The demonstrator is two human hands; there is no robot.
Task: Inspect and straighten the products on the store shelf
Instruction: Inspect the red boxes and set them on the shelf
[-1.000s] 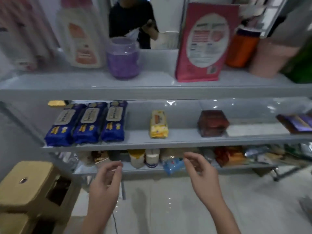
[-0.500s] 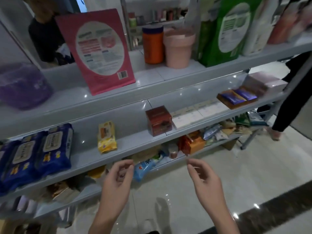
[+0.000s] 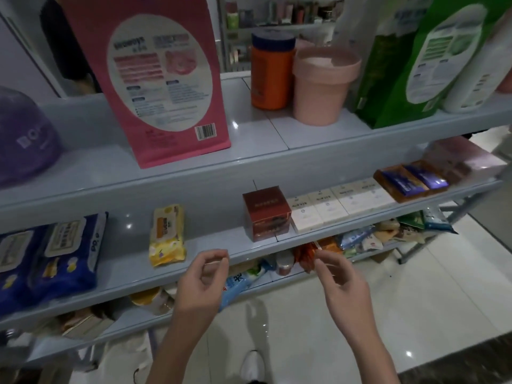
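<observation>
My left hand and my right hand hover in front of the middle shelf, fingers loosely curled, holding nothing. On that shelf lie blue wipe packs, a yellow wipe pack, a dark red box, a row of white boxes and purple-and-brown boxes. The red box stands just above and between my hands. On the top shelf stand a pink bag, an orange jar, a pink tub and a green bag.
A purple jar stands at the left of the top shelf, a white bottle at its right. The lower shelf holds mixed packets and jars. Shiny white floor tiles lie below, with a white shoe in view.
The view has swung right along the shelves and come closer. Both hands have stayed raised before the middle shelf, and their fingers have curled in more.
</observation>
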